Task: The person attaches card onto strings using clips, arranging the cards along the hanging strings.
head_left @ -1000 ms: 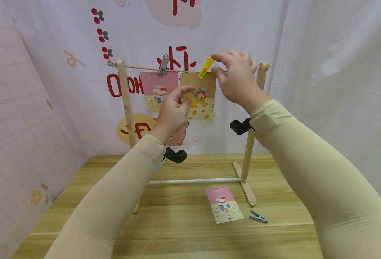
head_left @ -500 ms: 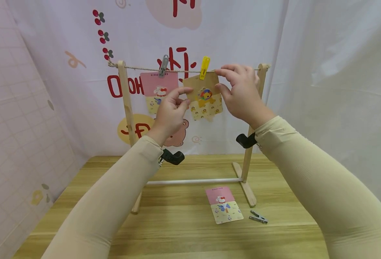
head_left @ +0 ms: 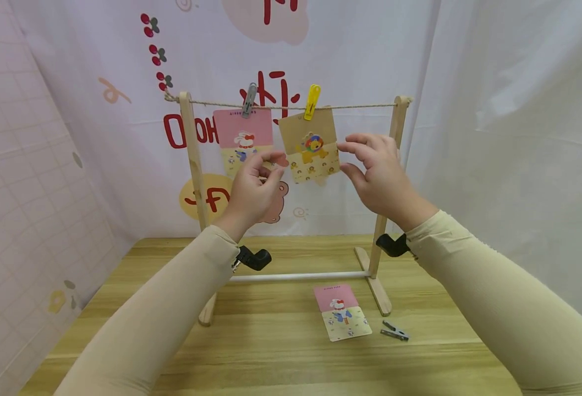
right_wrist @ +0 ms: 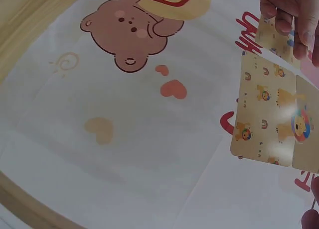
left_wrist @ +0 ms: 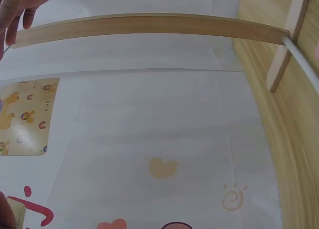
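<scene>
A tan and yellow lion card (head_left: 313, 143) hangs tilted from the twine line under a yellow clothespin (head_left: 313, 102). To its left, a pink and yellow rabbit card (head_left: 245, 129) hangs from a grey clothespin (head_left: 249, 100). My left hand (head_left: 252, 192), fingers bent loosely, hovers in front of the rabbit card's lower right part and holds nothing. Beside the lion card's right edge is my right hand (head_left: 377, 173), thumb and fingers spread apart. The right wrist view shows the lion card (right_wrist: 271, 114) with neither hand gripping it.
The line runs between two wooden posts (head_left: 398, 124) joined low down by a white rod (head_left: 301, 276). On the wooden table (head_left: 271, 352) lie another rabbit card (head_left: 342, 313) and a grey metal clothespin (head_left: 394, 331). A printed white cloth hangs behind.
The right hand has left the yellow clothespin's area and come down to the right. The lion card has turned from nearly straight to tilted. The left hand has dropped slightly, away from the card.
</scene>
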`<state>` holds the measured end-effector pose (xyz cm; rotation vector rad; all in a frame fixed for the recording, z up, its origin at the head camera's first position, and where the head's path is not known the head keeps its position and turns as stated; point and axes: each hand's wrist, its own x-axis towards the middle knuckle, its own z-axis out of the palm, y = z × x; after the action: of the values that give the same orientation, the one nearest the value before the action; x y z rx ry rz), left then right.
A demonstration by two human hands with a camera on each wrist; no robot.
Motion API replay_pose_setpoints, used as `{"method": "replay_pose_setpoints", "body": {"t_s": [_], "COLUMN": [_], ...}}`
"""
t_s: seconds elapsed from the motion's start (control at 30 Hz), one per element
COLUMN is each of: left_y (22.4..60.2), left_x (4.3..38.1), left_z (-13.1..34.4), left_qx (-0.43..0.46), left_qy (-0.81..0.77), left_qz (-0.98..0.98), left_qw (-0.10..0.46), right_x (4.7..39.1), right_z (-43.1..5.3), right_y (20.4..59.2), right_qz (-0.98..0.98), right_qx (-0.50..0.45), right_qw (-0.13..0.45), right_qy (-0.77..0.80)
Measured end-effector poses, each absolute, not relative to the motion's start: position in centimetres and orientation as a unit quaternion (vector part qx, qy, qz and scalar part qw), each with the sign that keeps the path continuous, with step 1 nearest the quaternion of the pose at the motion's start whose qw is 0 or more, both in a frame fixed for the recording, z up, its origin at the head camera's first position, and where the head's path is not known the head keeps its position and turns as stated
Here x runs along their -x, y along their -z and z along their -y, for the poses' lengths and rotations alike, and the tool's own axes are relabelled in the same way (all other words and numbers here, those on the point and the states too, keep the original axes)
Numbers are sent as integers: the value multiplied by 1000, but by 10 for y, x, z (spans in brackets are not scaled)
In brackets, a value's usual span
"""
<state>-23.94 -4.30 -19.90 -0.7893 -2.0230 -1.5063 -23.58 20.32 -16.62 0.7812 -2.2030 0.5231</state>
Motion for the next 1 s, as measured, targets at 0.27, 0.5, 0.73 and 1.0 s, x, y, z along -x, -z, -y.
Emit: {"method": "replay_pose_setpoints", "body": {"t_s": [0.27, 0.5, 0.73, 1.0], "left_y": [232, 263, 289, 320], "left_x": [251, 252, 240, 232], "left_z": [54, 54, 44, 26], "left_qx": [303, 342, 362, 389], "left_qy": [541, 467, 378, 277], "left_qz": [757, 800, 846, 878], "left_qw": [207, 160, 99, 27], "right_x": [227, 212, 206, 196], "right_z": [-217, -229, -245, -267], "right_y": [192, 218, 255, 300], "right_qz": [856, 890, 913, 940], "right_qx": [-323, -318, -316, -302], "right_qw": [351, 277, 214, 97], "right_qy": [-200, -173, -147, -128]}}
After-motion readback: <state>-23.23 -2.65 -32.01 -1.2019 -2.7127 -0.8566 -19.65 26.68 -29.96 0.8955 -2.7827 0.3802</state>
